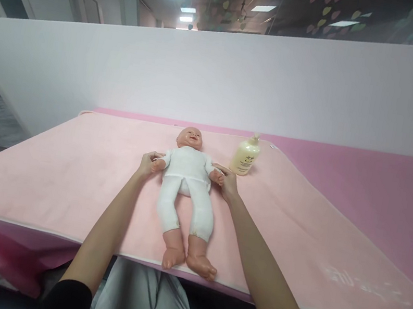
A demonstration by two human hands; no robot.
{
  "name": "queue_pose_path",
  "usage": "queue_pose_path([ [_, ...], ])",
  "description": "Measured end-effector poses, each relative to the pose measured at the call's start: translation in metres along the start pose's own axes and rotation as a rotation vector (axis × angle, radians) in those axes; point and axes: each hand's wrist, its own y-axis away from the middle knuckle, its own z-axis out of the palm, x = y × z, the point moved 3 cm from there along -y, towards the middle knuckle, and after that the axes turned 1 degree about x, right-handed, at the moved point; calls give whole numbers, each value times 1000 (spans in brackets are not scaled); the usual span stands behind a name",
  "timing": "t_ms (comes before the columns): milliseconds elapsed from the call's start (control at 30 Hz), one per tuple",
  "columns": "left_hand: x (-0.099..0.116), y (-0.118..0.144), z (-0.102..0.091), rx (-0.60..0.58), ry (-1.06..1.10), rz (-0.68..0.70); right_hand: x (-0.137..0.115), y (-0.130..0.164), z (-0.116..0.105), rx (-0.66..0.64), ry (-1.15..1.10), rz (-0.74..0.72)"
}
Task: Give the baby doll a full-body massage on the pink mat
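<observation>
Hands, left [147,162] and right [228,183], grip doll [188,183] beside lotion bottle [245,156].

A plastic baby doll in a white long-sleeved top and white trousers [188,183] lies flat on its back on the pale pink blanket, head pointing away from the person and bare feet close to the near edge (the toes just reach the blanket's hem). Its legs stretch out straight and slightly apart. Both short arms spread sideways from the shoulders, each small bare doll fist held at the wrist. Its bald head faces upward.
</observation>
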Motion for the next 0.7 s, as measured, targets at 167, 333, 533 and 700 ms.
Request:
queue_pose_path([
  [167,4,-2,5,-43,-46,-8,1,-5,4,-32,-17,67],
  [333,-1,-20,9,4,-158,12,6,-32,15,-22,7,80],
  [533,-9,-49,11,188,-624,-22,23,-73,20,98,211,68],
  [700,-15,-59,9,197,-657,-46,30,-82,18,99,334,42],
])
